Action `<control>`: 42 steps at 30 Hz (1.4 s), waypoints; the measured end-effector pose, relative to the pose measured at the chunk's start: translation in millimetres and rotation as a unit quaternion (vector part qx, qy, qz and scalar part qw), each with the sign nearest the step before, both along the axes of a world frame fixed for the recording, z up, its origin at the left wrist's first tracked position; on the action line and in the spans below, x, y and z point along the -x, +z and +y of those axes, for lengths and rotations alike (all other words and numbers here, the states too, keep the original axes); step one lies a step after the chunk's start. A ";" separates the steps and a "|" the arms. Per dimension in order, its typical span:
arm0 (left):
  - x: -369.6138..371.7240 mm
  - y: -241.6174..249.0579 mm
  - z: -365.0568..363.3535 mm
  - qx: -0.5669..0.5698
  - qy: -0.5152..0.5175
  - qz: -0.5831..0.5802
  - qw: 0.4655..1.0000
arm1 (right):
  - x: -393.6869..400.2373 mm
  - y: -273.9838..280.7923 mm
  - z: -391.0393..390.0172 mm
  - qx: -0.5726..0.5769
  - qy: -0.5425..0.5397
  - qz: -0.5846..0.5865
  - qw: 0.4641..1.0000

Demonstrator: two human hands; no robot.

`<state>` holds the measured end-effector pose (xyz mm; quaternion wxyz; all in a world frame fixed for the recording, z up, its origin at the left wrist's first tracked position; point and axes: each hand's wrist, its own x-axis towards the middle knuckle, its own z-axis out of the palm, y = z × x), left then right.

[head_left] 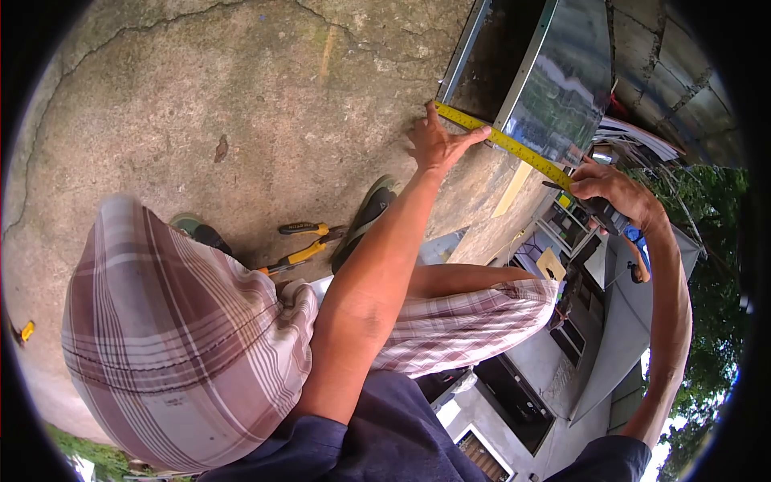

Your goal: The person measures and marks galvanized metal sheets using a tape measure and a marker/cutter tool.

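Observation:
A yellow tape measure (530,154) stretches across the end of a metal frame (523,68) with a shiny sheet panel (562,92). My left hand (442,146) is at the tape's far end, index finger at the tip and thumb pressed on the blade, the two set wide apart. My right hand (614,191) is closed around the dark case, with its fingers beside the point where the blade comes out. Most of the case is hidden by that hand. The blade lies across the frame's dark opening and edge.
Yellow-and-black handled pliers (301,229) and another yellow-handled tool (299,256) lie on the cracked concrete floor (185,104) near my shoes. A small yellow object (27,331) is at far left. A shelf, a grey canopy and trees appear at right.

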<state>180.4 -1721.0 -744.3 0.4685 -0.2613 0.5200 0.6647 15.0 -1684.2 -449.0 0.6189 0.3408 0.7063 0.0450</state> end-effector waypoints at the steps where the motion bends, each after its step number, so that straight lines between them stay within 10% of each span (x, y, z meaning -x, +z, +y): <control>1: 0.1 -1.0 1.3 0.003 -0.003 -0.002 1.000 | 0.3 -1.0 0.4 -0.004 0.000 -0.001 1.000; 42: -2.1 -3.6 0.8 0.000 -0.024 -0.003 1.000 | 0.4 -3.7 -9.0 -0.016 0.064 -0.014 0.998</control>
